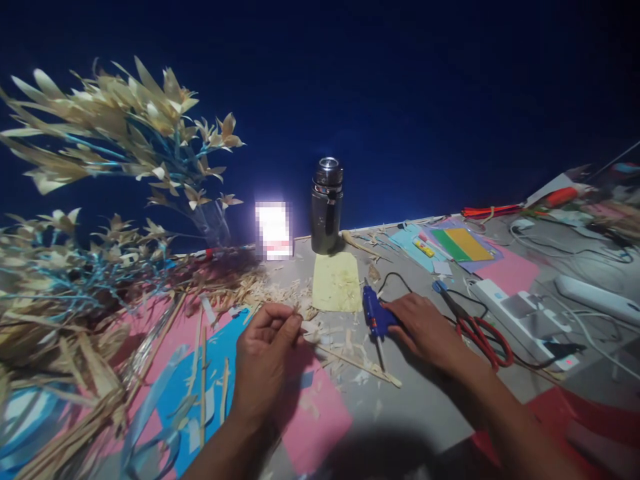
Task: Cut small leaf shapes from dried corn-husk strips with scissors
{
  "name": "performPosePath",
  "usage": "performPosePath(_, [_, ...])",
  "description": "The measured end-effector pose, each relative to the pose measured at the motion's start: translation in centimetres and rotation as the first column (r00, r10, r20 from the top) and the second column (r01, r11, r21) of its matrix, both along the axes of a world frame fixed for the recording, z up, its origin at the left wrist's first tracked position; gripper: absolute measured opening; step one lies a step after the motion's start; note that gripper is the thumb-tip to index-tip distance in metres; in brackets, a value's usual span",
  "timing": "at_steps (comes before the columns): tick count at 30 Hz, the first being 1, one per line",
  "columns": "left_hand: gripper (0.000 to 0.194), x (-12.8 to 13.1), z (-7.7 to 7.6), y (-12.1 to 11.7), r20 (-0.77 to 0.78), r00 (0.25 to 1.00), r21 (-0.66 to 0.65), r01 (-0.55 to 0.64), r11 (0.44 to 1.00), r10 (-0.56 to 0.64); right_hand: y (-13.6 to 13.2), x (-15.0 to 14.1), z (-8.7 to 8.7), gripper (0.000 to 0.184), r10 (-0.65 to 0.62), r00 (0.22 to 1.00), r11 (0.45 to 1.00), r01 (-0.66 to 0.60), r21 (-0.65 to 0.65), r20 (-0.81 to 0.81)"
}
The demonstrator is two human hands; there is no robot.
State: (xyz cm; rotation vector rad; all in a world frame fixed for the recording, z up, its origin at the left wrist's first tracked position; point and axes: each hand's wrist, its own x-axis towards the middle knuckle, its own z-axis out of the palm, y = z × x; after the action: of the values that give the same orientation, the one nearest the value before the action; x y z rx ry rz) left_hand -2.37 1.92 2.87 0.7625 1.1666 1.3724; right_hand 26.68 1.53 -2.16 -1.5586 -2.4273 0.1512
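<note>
My left hand [270, 347] is closed in a pinch, with a small pale petal-like piece [311, 327] at the fingertips. My right hand [423, 328] has its fingers on the handle of a blue glue gun [375, 312], which lies on its side on the grey table. A glue stick [381, 353] sticks out of the gun's near end. Beyond the gun is a pale yellow sheet [336, 280] with bits of glue and scraps on it. A thin pale stick [360, 367] lies between the hands.
A dark flask [327, 207] and a bright screen [274, 230] stand at the back. Dried-leaf flowers [165, 127] rise at the left over pink and blue paper [215, 373]. Red-handled scissors [483, 340], a white power strip [523, 323] and cables lie at the right.
</note>
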Motion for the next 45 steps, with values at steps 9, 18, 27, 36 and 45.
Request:
performPosePath(9, [0.028,0.0,-1.0,-0.7,-0.046,0.999,-0.017,0.001,1.000,-0.002,0.4,-2.1,1.7,0.028,0.003,0.996,0.968,0.019,0.249,-0.089])
performPosePath(18, [0.014,0.5,-1.1,-1.8,-0.311,0.945,0.166,-0.045,0.985,0.096,-2.6,-13.7,6.3,0.013,0.118,0.953,0.887,0.026,0.462,-0.280])
performPosePath(27, [0.009,0.7,-1.1,-2.4,-0.316,0.943,0.181,-0.047,0.982,0.104,-2.4,-13.9,6.4,0.024,0.104,0.973,0.896,-0.002,0.445,-0.206])
performPosePath(36, [0.035,1.1,-1.2,-1.9,0.490,0.867,-0.258,0.240,0.936,-0.087,-1.7,-13.3,4.2,0.011,-0.229,0.146,0.973,0.011,-0.230,-0.963])
performPosePath(45, [0.031,1.7,-1.8,-2.0,0.539,0.829,-0.282,0.341,0.897,-0.146,-0.8,-14.8,2.2,0.010,-0.333,-0.012,0.941,0.055,-0.333,-0.943])
